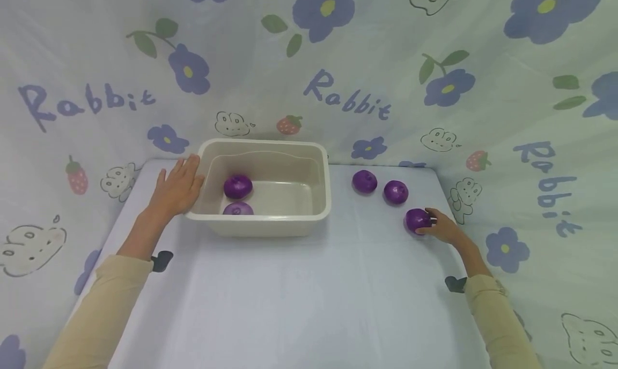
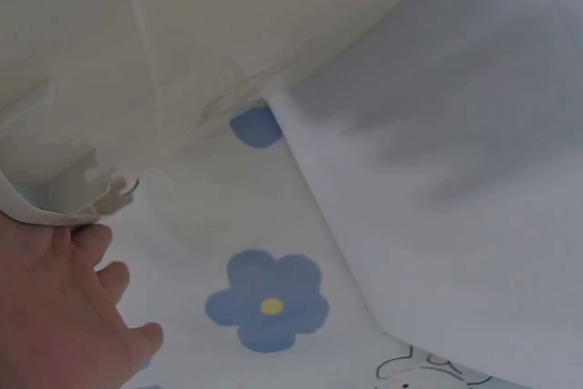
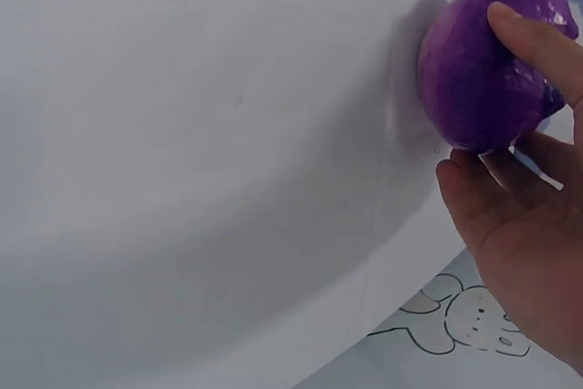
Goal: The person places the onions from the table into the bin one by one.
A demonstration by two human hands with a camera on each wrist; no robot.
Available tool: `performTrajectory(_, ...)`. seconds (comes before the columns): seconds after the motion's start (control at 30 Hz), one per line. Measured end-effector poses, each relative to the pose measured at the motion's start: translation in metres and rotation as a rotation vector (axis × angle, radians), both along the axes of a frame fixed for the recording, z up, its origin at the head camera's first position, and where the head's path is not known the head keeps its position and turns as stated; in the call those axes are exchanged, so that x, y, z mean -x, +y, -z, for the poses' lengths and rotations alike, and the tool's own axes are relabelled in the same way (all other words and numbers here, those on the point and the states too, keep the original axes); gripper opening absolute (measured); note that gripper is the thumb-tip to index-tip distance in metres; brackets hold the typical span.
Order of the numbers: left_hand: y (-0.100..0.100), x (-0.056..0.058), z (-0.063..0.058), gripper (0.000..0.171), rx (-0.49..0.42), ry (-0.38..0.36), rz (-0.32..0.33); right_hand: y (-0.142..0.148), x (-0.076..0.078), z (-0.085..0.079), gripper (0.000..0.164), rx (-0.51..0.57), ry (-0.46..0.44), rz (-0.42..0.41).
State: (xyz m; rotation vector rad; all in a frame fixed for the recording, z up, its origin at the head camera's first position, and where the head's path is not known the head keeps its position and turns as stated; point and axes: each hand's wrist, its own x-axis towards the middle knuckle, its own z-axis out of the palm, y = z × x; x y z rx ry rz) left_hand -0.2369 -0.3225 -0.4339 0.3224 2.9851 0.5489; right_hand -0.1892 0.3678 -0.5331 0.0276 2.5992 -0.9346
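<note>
A cream plastic bin (image 1: 265, 226) stands at the back of the white table, left of the middle. Inside its left part lie a dark purple onion (image 1: 238, 186) and a paler one (image 1: 237, 208), partly hidden by the front rim. My left hand (image 1: 177, 189) rests on the bin's left rim with fingers extended; the left wrist view shows that hand (image 2: 68, 307) right at the rim. At the table's right side my right hand (image 1: 443, 227) holds a glossy purple onion (image 1: 417, 221), thumb on one side and fingertips on the other, as the right wrist view shows (image 3: 478, 70).
Two more purple onions, a left one (image 1: 364, 182) and a right one (image 1: 396, 192), lie between the bin and my right hand. A patterned cloth (image 1: 270, 68) with flowers and rabbits hangs behind and beside the white table (image 1: 309, 299).
</note>
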Motion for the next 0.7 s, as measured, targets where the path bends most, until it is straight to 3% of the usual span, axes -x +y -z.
performTrajectory(0.23,0.0,-0.001,-0.001,0.061,0.002,0.002,-0.002,0.001,-0.001,-0.006,0.088,0.012,0.035,0.02)
performTrajectory(0.7,0.001,-0.002,-0.003,0.062,0.008,0.005,0.008,-0.032,0.019,-0.062,0.089,0.161,0.107,-0.069)
